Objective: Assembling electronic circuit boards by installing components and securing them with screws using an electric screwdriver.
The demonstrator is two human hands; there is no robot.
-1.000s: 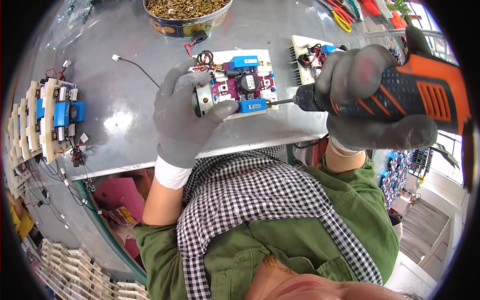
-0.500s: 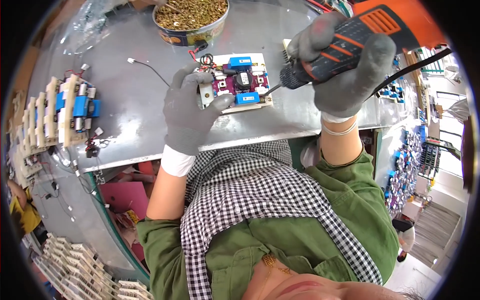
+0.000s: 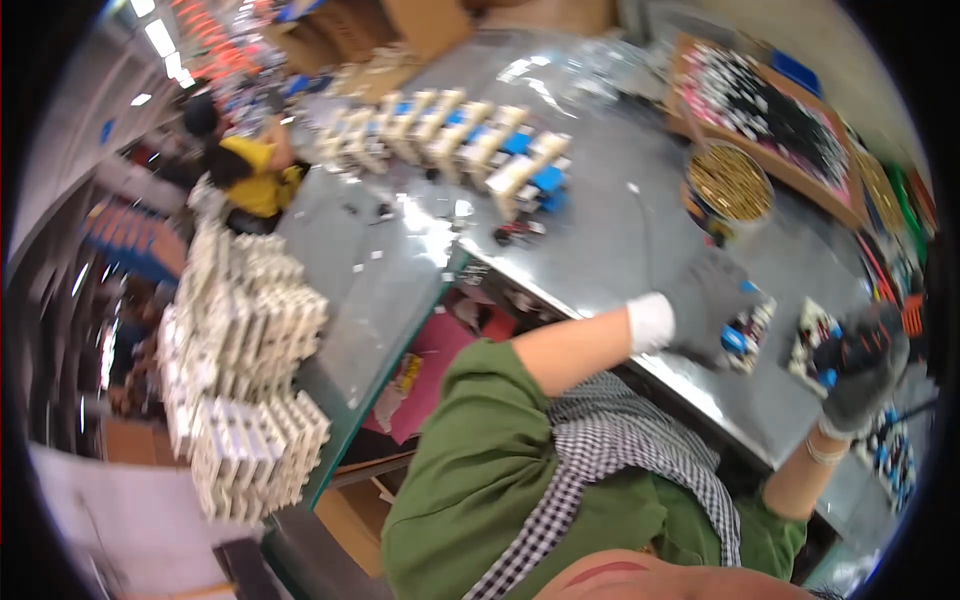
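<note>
My left hand [image 3: 708, 305], in a grey glove with a white cuff, is closed around the edge of a circuit board [image 3: 745, 336] with a blue part on it. The hand hides much of that board, and motion blurs it. My right hand [image 3: 862, 392], gloved in grey too, grips a black and orange power screwdriver [image 3: 862, 340] at the right. A second circuit board [image 3: 806, 345] on a pale base lies between the hands, partly behind the screwdriver. Whether the bit touches it I cannot tell.
A round tin [image 3: 696, 207] of brass-coloured screws stands beyond my left hand, before a cardboard box [image 3: 812, 200] of black and white parts. Pale board assemblies [image 3: 455, 140] line the table's far left. Stacked pale frames [image 3: 250, 440] stand left; a person in yellow [image 3: 250, 165] is behind.
The view has swung left, showing the stacked frames and the person. The screwdriver was at the board under my left hand; now that hand holds a board apart from the one beside the screwdriver.
</note>
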